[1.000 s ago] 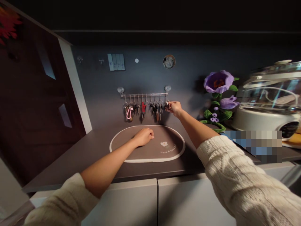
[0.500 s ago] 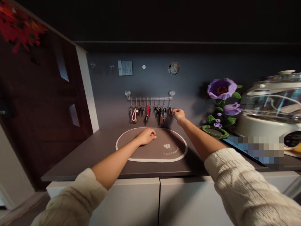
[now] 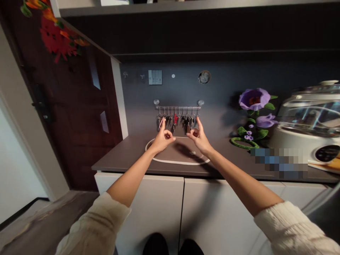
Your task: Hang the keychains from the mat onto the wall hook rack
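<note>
1. Door (image 3: 66, 106), dark wood, at the left, with a red flower ornament (image 3: 57, 39) near its top.
2. Cabinet fronts (image 3: 164, 209), pale, below the table (image 3: 119, 159), which is dark and runs along the grey wall.
3. Cooker (image 3: 308, 120), white with a glass lid, at the far right of the table.
4. Flower, purple, artificial (image 3: 253, 99), between the cooker and the key rack.
5. Mat (image 3: 175, 162), oval and brown with a pale rim, lying flat on the table under both hands.
6. Left hand (image 3: 162, 138), raised off the mat with one finger up at the pink loop (image 3: 160, 122). Thumb and a finger are pinched together; whether they grip anything cannot be told.
7. Right hand (image 3: 199, 138), raised likewise below the right end of the rack, with thumb and finger closed in a ring. Whether it holds anything cannot be told.
8. Key rack (image 3: 178, 107), a slim bar stuck to the wall on two suction cups.
9. Keys (image 3: 183, 120), small bunches hanging close together on the rack's hooks, just beyond the fingertips.
10. Handling note: the bunches hang tightly, so it seems best to pinch one ring only and lift it straight off its hook without pulling on the cups.
11. Change note: half a second ago the left hand lay closed on the mat and the right hand was at the rack's last hook. Now both hover level before the rack, and the view sits further back.
</note>
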`<action>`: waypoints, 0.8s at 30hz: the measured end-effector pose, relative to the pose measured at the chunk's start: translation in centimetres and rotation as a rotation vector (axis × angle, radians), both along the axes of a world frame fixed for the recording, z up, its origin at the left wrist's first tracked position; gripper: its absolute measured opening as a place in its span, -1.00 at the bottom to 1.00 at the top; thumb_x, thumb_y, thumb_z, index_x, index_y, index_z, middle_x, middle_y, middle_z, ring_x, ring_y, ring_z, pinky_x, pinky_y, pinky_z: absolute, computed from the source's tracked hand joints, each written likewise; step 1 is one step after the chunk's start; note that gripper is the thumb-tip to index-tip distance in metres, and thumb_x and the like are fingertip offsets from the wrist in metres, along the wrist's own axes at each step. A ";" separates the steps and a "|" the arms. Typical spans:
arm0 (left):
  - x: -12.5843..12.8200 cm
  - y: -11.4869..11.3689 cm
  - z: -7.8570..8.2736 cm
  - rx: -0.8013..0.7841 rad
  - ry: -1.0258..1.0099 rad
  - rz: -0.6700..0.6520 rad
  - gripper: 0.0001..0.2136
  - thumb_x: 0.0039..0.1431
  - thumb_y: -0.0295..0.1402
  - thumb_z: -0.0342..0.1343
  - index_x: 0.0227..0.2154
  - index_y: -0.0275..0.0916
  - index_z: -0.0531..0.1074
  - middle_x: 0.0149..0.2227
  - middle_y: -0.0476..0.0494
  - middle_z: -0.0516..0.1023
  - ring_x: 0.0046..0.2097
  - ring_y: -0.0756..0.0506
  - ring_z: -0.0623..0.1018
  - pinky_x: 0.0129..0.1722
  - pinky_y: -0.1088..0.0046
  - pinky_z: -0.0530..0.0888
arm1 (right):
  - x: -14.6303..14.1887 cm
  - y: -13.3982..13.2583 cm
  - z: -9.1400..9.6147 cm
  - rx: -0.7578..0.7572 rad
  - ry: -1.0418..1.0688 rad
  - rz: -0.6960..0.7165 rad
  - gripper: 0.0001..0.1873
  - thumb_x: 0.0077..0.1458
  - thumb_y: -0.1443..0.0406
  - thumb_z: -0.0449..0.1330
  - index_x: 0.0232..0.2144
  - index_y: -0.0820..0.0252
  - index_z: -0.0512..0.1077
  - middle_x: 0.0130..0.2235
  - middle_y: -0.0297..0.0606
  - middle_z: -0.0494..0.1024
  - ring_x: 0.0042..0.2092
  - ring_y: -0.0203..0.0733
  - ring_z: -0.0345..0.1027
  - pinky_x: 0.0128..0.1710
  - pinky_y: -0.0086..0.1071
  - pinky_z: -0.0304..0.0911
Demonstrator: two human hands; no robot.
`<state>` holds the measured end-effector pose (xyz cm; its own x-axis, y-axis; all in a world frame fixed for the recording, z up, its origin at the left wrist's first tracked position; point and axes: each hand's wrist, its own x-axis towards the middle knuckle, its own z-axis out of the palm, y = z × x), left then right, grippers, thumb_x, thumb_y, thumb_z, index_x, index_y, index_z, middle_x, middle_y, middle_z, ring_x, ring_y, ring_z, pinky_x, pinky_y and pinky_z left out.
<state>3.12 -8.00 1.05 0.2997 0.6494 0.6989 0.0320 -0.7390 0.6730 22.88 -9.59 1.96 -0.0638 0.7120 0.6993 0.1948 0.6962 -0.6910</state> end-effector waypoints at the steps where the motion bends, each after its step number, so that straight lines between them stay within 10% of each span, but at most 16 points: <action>1: -0.4 -0.6 -0.3 0.009 0.001 0.003 -0.02 -0.05 -0.43 0.15 0.19 -0.16 -0.57 -0.47 0.10 0.36 -0.41 0.08 0.36 -0.29 0.51 0.31 | -0.3 -0.8 -0.4 0.016 -0.037 0.028 -0.06 -0.03 0.26 0.15 0.22 0.03 -0.37 -0.45 -0.40 0.31 -0.45 -0.33 0.13 -0.33 -0.37 0.20; 12: -3.4 -3.0 -2.8 -0.074 0.083 -0.002 0.02 -0.07 -0.38 0.16 0.17 -0.11 -0.61 -0.46 0.12 0.38 -0.39 0.08 0.38 -0.20 0.47 0.33 | -0.8 -3.7 -2.8 0.046 -0.277 0.036 -0.08 0.03 0.18 0.10 0.23 0.13 -0.42 -0.38 -0.33 0.37 -0.38 -0.31 0.22 -0.27 -0.35 0.22; 18: -4.5 3.6 -1.0 -0.247 0.016 0.378 -0.08 -0.22 -0.24 0.27 0.20 -0.25 -0.11 -0.08 -0.22 0.38 -0.05 -0.09 0.37 -0.01 0.36 0.26 | 3.0 1.3 0.1 -0.056 -0.245 -0.223 -0.38 -0.04 0.06 0.12 0.06 0.18 0.22 -0.27 -0.21 0.44 -0.24 -0.22 0.30 -0.13 -0.24 0.22; 24: -3.9 11.7 1.1 -0.376 -0.077 0.530 -0.10 -0.38 -0.23 0.35 0.10 -0.28 0.09 0.16 -0.37 0.12 0.17 -0.23 0.18 0.10 0.30 0.16 | 7.0 9.5 2.5 -0.215 0.046 -0.562 -0.01 -0.29 -0.01 0.26 0.14 0.27 0.01 0.08 0.04 0.21 0.07 0.01 0.14 0.04 -0.16 0.11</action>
<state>-0.81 3.67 2.19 -0.1699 0.8999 0.4017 0.2683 -0.3500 0.8975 29.93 -0.07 4.47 0.3901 0.7539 0.5287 0.4590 0.3386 -0.8214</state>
